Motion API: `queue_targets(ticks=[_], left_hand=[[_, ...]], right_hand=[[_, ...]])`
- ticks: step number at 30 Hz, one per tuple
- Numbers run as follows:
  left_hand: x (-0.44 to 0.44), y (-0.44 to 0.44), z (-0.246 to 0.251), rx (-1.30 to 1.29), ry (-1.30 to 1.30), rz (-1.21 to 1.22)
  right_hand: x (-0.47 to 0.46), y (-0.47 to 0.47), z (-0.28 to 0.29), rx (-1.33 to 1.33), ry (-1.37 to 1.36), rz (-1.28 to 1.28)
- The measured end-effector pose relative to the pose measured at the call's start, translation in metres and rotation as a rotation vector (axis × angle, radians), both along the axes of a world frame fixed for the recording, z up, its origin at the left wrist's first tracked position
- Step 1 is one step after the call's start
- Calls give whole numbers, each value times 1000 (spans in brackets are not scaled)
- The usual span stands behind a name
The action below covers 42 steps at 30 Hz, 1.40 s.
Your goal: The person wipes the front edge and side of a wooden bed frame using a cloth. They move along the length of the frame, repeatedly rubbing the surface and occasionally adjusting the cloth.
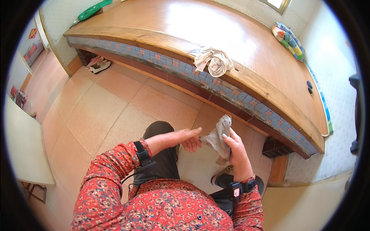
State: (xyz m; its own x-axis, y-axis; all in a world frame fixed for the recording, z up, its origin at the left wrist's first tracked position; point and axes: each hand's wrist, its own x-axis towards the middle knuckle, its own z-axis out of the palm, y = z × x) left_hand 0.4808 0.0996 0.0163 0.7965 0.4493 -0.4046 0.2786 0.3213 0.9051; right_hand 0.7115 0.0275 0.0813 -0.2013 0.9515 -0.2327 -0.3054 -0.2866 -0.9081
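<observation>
My right hand (235,145) grips a crumpled light grey patterned cloth (220,135), its thumb pressed on the front of it. Beside the cloth's left edge is my left hand (186,138), fingers apart and holding nothing. Farther off, a rolled and bunched cream cloth with small red marks (220,64) lies over the wooden edge of a raised platform (156,40). Both hands are above my lap, over the floor between my knees.
The tiled front of the platform (162,62) spans the view ahead. Shoes (100,66) stand below its left end. A folded colourful quilt (289,42) and small dark objects (309,86) lie at its right. A pale tabletop (27,144) is at far left.
</observation>
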Motion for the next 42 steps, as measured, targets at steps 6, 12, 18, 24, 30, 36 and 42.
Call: queue_targets(ticks=[6,12,18,24,30,36,42], left_hand=[[28,5,-21,-456,-490,446],[29,13,-9,-248,-465,595],[34,11,-6,375,-55,283],[18,14,2,38,-326,475],[19,16,13,230,-229,267],[26,13,15,29,-363,280],[13,19,14,-90,-387,528]], right_hand=[[-5,-18,-37,-18,-262,21],[1,-23,-71,-60,-223,-135],[-5,1,-68,206,-271,-145],[14,6,-74,70,-102,-413],[4,4,-65,43,-235,-257],[2,11,-56,150,-136,-245],[25,4,-68,93,81,-401]])
